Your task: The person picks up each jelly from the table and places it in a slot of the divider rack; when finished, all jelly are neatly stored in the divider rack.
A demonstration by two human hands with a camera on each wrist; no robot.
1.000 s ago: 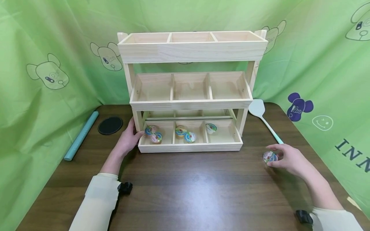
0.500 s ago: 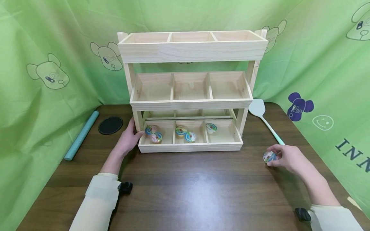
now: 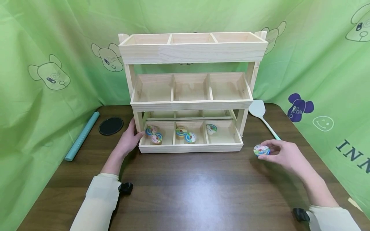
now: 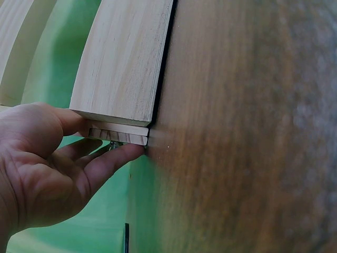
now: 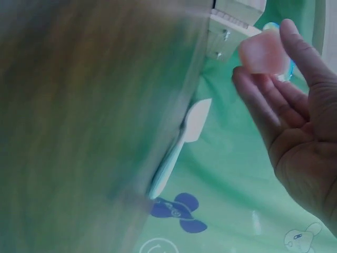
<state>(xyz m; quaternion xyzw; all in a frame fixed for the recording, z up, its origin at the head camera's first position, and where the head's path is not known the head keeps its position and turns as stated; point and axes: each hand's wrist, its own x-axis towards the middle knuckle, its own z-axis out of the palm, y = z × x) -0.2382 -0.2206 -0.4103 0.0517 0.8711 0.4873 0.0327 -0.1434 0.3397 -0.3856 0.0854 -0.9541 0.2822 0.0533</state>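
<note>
A pale wooden rack (image 3: pixel 190 53) with three tiers of divided trays stands at the back of the table. My left hand (image 3: pixel 128 139) holds the rack's lower left corner. In the left wrist view, its thumb is at the tray's edge and its fingers lie along the side. At the right, my right hand (image 3: pixel 283 155) pinches a small jelly cup (image 3: pixel 261 150) between thumb and fingers, raised over the table. The right wrist view shows the cup's pinkish body (image 5: pixel 263 52). In the bottom tray (image 3: pixel 190 148), two jelly cups sit left, two middle, and one jelly cup (image 3: pixel 211 129) right.
A white spatula (image 3: pixel 257 108) with a light teal handle lies right of the rack, near my right hand. Left of the rack are a black round disc (image 3: pixel 111 125) and a teal rod (image 3: pixel 82 136). A green printed cloth (image 3: pixel 52 25) hangs behind and along the sides.
My right hand has lifted the jelly cup from the table and moved it a little left and toward the rack. My left hand stays at the rack's corner.
</note>
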